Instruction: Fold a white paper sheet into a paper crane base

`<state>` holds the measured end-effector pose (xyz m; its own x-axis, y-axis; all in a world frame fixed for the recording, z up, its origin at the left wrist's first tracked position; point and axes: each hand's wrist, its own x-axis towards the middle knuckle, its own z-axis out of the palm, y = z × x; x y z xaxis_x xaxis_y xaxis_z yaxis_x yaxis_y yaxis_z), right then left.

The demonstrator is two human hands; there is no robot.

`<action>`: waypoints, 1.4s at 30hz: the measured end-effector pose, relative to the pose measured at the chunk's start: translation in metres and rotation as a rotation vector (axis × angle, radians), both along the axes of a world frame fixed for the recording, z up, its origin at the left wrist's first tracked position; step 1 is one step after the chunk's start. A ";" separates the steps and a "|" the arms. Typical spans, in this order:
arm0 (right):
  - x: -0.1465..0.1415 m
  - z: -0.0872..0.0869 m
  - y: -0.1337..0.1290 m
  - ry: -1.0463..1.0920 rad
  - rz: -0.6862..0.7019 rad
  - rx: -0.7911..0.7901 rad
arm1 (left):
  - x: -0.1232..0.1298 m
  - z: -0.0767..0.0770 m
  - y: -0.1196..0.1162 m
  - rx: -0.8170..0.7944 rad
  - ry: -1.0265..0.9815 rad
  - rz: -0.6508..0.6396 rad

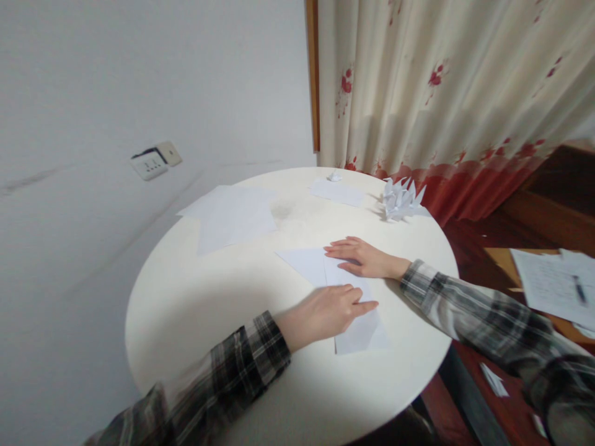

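A sheet of white paper (357, 334), partly folded over, lies on the round white table (209, 334) in front of me. My left hand (325, 313) rests on its lower half, with one digit stretched out across the paper and the other fingers bent. Just beyond it, my right hand (365, 257) lies palm down over the upper part of the sheet, fingers extended and slightly spread. Neither hand grips anything. Part of the fold is hidden under both hands.
Flat white sheets (237, 217) lie at the table's back left. Another paper (339, 192), a small folded piece (334, 176) and a cluster of folded paper shapes (400, 199) are toward the back right. Written papers and a pen (579, 288) lie off to the right.
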<state>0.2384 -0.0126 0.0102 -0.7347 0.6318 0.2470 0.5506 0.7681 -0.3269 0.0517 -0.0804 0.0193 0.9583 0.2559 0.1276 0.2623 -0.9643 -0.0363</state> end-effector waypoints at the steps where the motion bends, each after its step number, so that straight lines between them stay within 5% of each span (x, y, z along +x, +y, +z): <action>1: 0.000 0.000 0.001 0.001 0.006 0.003 | 0.000 0.001 -0.002 -0.003 0.001 -0.007; 42: 0.001 0.002 0.003 -0.005 0.020 -0.017 | -0.006 0.005 -0.021 -0.144 -0.002 -0.193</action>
